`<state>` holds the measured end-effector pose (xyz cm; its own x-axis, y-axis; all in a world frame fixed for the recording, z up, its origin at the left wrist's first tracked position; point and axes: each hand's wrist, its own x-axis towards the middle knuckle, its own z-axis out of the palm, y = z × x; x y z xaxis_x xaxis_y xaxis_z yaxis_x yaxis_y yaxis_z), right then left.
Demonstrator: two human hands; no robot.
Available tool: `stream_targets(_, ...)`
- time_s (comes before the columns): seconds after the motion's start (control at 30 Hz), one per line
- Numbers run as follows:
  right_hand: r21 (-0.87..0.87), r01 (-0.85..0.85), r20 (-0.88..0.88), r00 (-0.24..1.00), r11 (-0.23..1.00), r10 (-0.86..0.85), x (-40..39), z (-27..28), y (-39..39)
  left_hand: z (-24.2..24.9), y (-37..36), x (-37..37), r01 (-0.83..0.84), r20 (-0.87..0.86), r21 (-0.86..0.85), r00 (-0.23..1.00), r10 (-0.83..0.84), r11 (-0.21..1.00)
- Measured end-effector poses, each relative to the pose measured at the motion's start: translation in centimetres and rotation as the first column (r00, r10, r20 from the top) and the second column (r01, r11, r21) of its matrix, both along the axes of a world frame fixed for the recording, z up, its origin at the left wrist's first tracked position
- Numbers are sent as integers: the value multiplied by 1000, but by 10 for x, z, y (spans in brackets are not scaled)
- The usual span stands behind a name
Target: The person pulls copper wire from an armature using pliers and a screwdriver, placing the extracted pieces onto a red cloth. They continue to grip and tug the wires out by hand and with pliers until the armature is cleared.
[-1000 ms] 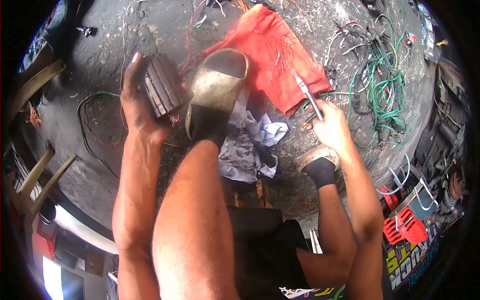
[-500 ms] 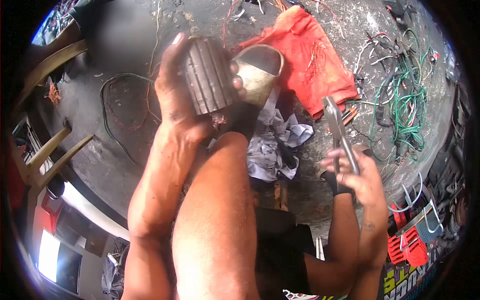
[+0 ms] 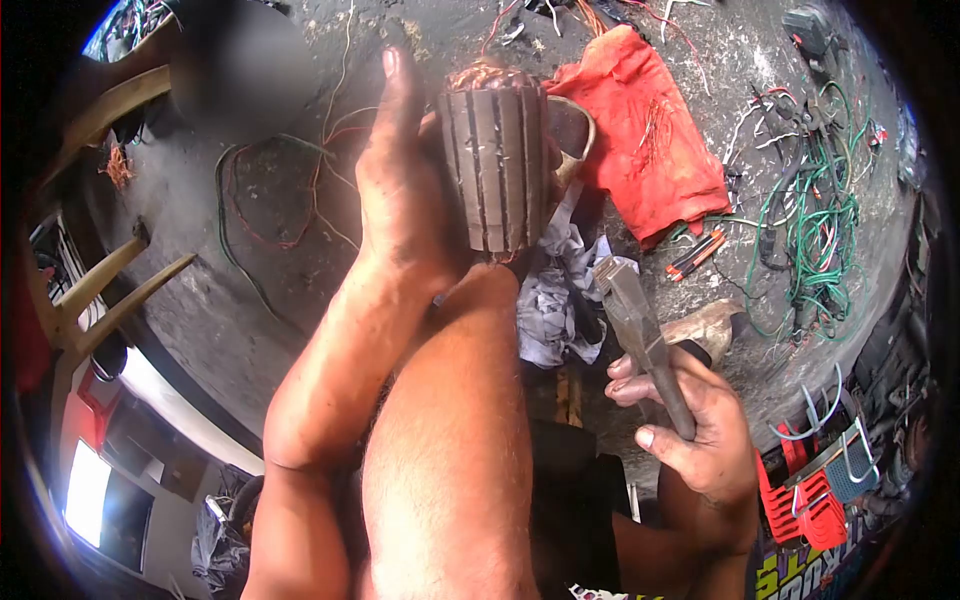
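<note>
My left hand point(image 3: 400, 190) supports a motor armature point(image 3: 493, 170) just above my raised knee. Dark lengthwise slots run down its steel core, and copper winding shows at its upper end. The thumb points upward on the left side; the other fingers are hidden behind the core. In my right hand point(image 3: 705, 425) is a pair of dark metal pliers point(image 3: 645, 330), its jaws pointing up and left. The pliers are apart from the armature. Behind the armature, a sandal point(image 3: 575, 135) is partly covered.
A red cloth point(image 3: 640, 130) lies on the dark floor beside an orange-and-black cutter point(image 3: 696, 254). Crumpled grey cloth point(image 3: 550, 315) is near my knee. Tangled green wires point(image 3: 815, 245) lie at right, and chair legs point(image 3: 130, 300) stand at left.
The armature has shifted right and turned, bringing the copper winding at its upper end into view. My right hand has rotated the pliers and lowered their jaws leftward.
</note>
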<state>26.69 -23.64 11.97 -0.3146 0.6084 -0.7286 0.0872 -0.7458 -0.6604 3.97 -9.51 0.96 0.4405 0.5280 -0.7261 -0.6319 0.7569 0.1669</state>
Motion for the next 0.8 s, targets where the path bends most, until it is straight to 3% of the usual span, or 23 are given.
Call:
stream_targets(0.07, 20, -48, 45, 998, 999, 47, -4, 4, 5, -3, -2, -3, 18, 108, 29, 994, -21, 999)
stream_targets(0.23, 85, -131, 123, 985, 988, 121, -10, 3, 5, -4, -1, -2, -7, 173, 51, 985, -2, 999)
stream_targets(0.43, 105, -193, 267, 951, 976, 159, -22, 10, 7, 3, -2, -2, 0, 35, 73, 999, -3, 997)
stream_targets(0.53, 173, -262, 426, 889, 949, 168, -35, 12, 9, 11, -4, 0, 21, -64, 75, 998, -16, 997)
stream_targets(0.6, 314, -370, 601, 790, 875, 118, -40, 8, 8, 17, -6, 4, 30, -174, 101, 985, -12, 994)
stream_targets(0.63, 312, -370, 603, 789, 875, 119, -42, 8, 9, 19, -7, 6, 30, -171, 100, 985, -12, 995)
stream_targets(0.8, 312, -461, 717, 688, 831, 112, -50, 5, 15, 21, -12, 10, 40, -254, 288, 967, 36, 957)
